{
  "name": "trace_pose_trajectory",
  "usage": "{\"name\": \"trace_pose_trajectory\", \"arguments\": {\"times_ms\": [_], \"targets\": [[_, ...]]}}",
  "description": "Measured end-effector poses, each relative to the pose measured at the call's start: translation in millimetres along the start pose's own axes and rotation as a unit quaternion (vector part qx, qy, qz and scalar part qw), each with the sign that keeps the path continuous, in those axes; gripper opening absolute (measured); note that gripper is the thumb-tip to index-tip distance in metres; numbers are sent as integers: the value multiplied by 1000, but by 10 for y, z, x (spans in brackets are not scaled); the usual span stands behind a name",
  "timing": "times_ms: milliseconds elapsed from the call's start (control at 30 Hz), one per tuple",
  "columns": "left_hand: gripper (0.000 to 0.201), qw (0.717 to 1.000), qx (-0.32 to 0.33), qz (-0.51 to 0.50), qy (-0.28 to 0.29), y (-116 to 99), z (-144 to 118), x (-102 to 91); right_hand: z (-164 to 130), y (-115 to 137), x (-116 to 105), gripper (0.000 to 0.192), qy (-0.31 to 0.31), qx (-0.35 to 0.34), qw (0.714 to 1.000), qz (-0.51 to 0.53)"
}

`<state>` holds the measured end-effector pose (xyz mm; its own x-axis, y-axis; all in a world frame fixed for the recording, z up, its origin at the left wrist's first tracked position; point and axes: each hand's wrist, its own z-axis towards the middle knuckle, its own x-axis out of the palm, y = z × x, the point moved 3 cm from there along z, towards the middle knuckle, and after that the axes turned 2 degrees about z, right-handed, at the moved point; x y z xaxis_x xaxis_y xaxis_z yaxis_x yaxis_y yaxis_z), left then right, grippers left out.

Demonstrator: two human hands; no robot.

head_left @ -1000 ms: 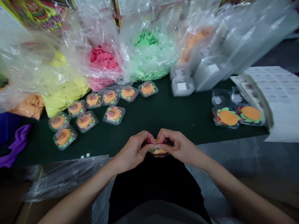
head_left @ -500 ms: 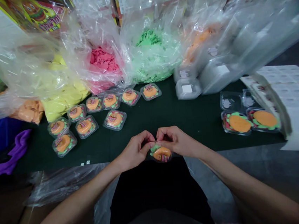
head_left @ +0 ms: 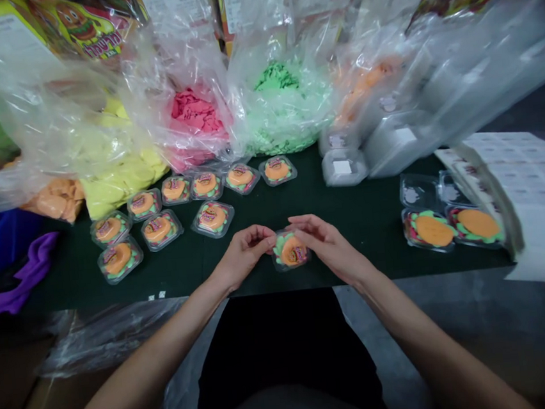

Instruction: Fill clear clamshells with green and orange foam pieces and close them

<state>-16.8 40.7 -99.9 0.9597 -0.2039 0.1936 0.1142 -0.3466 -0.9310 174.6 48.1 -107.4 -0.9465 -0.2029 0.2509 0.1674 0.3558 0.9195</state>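
Both my hands hold one small clear plastic case (head_left: pixel 290 251) with an orange, green and red burger-shaped piece and a sticker on its lid, just above the dark green table (head_left: pixel 351 216). My left hand (head_left: pixel 244 252) pinches the case's left edge. At its right edge my right hand (head_left: pixel 327 244) holds it with the fingers stretched over the top. Several closed, stickered cases (head_left: pixel 159 229) lie in rows to the left.
Clear bags of yellow (head_left: pixel 119 171), pink (head_left: pixel 194 119), green (head_left: pixel 282 104) and orange (head_left: pixel 362 83) foam pieces stand along the back. Two filled cases without stickers (head_left: pixel 453 227), empty cases (head_left: pixel 418 189) and a white sticker sheet (head_left: pixel 526 186) lie to the right. Purple cloth (head_left: pixel 14 281) is at the left.
My hands moved the case forward from the table's near edge and turned it so its stickered lid faces up. My right hand's fingers have spread out.
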Motion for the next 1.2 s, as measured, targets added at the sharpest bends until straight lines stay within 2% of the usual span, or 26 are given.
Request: {"name": "trace_pose_trajectory", "arguments": {"times_ms": [100, 200, 267, 367, 500, 600, 700, 800, 867, 967, 1067, 1200], "targets": [[33, 998, 34, -39, -30, -22, -146, 53, -196, -104, 32, 51, -4, 11, 998, 62], [31, 997, 63, -40, -37, -75, -332, 149, -318, -224, 36, 40, 14, 24, 994, 105], [31, 997, 74, -22, -23, -122, -461, 235, -355, -290, 14, 38, 44, 34, 989, 137], [28, 996, 90, 23, -14, -190, -641, 361, -390, -348, -37, 51, 92, 51, 980, 168], [20, 989, 126, 64, -31, -241, -829, 497, -438, -334, -85, 70, 103, 51, 976, 185], [18, 984, 152, 84, -40, -241, -916, 568, -486, -264, -73, 70, 97, 40, 977, 188], [15, 974, 174, 120, -88, -221, -930, 549, -549, -163, -25, 65, 90, 28, 983, 157], [18, 979, 140, 90, -114, -135, -829, 433, -604, -80, 43, 53, 72, 3, 992, 105], [23, 990, 95, 32, -95, -32, -711, 336, -620, -69, 86, 44, 49, -6, 996, 78], [30, 995, 22, -64, -72, 153, -538, 199, -622, -125, 129, 37, 7, 20, 998, 65], [33, 981, -41, -180, -65, 311, -443, 117, -636, -183, 156, 37, -2, 52, 994, 96], [25, 938, -96, -319, -96, 407, -449, 71, -683, -166, 195, 46, 36, 35, 986, 160]]}}
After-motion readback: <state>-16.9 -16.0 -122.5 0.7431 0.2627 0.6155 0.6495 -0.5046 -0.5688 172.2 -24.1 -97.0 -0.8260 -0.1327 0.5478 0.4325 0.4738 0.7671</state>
